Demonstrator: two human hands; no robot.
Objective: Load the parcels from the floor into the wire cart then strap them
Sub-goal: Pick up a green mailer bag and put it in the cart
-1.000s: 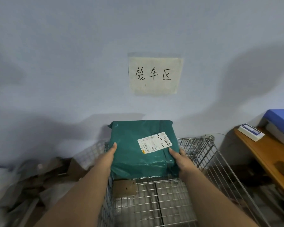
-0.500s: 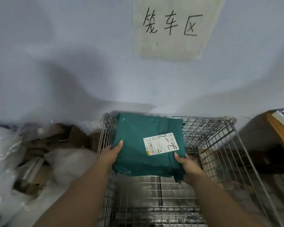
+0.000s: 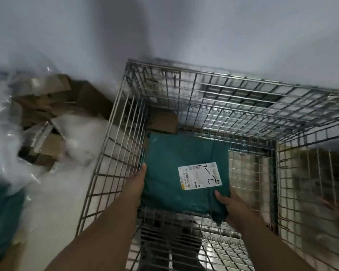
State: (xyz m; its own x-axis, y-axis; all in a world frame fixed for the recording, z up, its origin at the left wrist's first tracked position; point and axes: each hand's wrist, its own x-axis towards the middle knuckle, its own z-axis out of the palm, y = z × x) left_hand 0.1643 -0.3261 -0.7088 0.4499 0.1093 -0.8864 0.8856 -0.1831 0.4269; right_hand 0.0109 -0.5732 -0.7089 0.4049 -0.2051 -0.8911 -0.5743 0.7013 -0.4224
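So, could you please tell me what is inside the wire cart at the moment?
Inside the wire cart, both hands hold a green parcel, and a brown cardboard piece sits at the far end. The parcel hides whatever lies beneath it.

green parcel [image 3: 176, 171] | inside wire cart [image 3: 114, 153] | both hands gripping

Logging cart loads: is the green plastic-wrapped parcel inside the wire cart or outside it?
Inside. The green plastic-wrapped parcel sits below the wire cart's rim, between its mesh walls, held by the left hand and right hand.
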